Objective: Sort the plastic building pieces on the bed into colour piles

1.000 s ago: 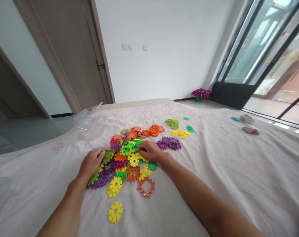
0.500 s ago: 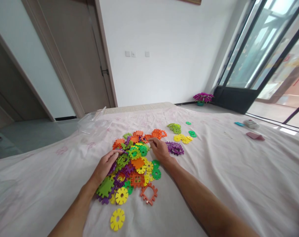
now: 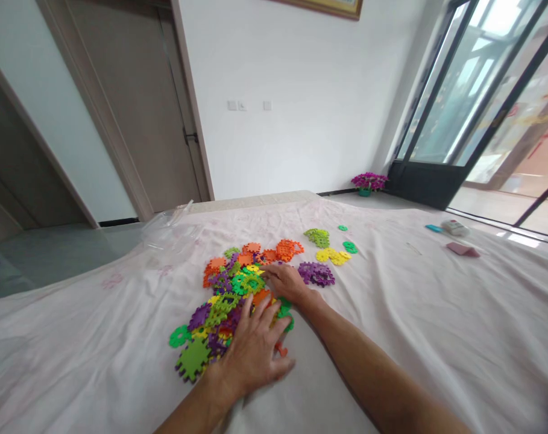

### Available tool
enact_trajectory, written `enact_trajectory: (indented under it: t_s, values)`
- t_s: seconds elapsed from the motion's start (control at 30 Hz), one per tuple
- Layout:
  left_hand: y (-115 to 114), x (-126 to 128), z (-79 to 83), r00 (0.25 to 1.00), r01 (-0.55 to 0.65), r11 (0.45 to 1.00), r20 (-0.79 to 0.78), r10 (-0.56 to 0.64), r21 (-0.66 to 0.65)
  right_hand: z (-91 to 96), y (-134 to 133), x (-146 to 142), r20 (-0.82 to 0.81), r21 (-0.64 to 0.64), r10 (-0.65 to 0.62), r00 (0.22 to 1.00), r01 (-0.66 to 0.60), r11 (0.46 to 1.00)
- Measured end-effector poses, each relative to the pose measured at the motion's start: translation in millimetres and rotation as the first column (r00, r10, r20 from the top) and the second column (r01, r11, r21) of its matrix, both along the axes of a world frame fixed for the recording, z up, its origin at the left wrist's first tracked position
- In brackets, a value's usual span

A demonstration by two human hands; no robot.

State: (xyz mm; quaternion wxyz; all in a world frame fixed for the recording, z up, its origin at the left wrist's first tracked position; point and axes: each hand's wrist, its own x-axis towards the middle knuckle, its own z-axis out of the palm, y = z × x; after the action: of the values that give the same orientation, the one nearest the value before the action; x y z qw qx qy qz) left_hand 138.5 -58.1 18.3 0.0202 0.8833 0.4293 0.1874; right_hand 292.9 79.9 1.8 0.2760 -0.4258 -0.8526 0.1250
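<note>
A heap of interlocking plastic building pieces lies before me: square gear-edged plates and notched discs in several colours. My left hand (image 3: 256, 342) is spread open, palm down, over the near right part of the heap and covers pieces there. My right hand (image 3: 286, 282) reaches from the right to the heap's upper right side, fingers stretched and partly bent, tips at the yellow and green discs. No held piece shows in it. A green square plate (image 3: 193, 359) and a green disc (image 3: 180, 336) lie left of my left hand. Orange plates (image 3: 288, 249) sit beyond my right hand.
Separate groups of purple (image 3: 316, 273), yellow (image 3: 333, 256) and lime pieces (image 3: 318, 237) lie right of the heap on the pale cloth (image 3: 391, 337). Green discs (image 3: 350, 247) lie beyond. A clear plastic bag (image 3: 167, 229) rests at the back left, a pink cloth (image 3: 462, 249) far right.
My left hand has moved right and nearer from the heap's left side, spreading over the pieces. My right hand has shifted slightly left and down. A green disc now shows at the heap's left.
</note>
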Motion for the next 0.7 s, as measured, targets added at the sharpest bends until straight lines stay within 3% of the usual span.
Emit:
enact_trajectory:
  t_s: [0.13, 0.3, 0.47, 0.53, 0.6, 0.7]
  values:
    - [12, 2, -3.1, 0.990, -0.131, 0.991, -0.041, 0.132, 0.034, -2.5, 2, 1, -0.113, 0.103, -0.099, 0.989, 0.111, 0.988]
    - [42, -18, 15.5, 0.939, -0.309, 0.944, -0.122, 0.323, 0.120, -7.1, 13, 14, -0.267, 0.216, -0.283, 0.921, 0.344, 0.914]
    - [97, -20, 35.0, 0.883, -0.418, 0.906, -0.202, 0.423, 0.070, -8.2, 17, 19, -0.293, 0.277, -0.324, 0.900, 0.404, 0.872]
    - [128, -17, 34.3, 0.895, -0.403, 0.913, -0.183, 0.407, 0.057, -6.9, 15, 17, -0.261, 0.287, -0.334, 0.906, 0.403, 0.869]
    - [156, -15, 29.2, 0.912, -0.356, 0.932, -0.245, 0.329, -0.073, -5.3, 12, 15, -0.207, 0.284, -0.356, 0.911, 0.404, 0.870]
    - [185, -16, 19.2, 0.906, -0.364, 0.921, -0.286, 0.313, -0.143, -4.3, 10, 13, -0.132, 0.274, -0.392, 0.911, 0.413, 0.868]
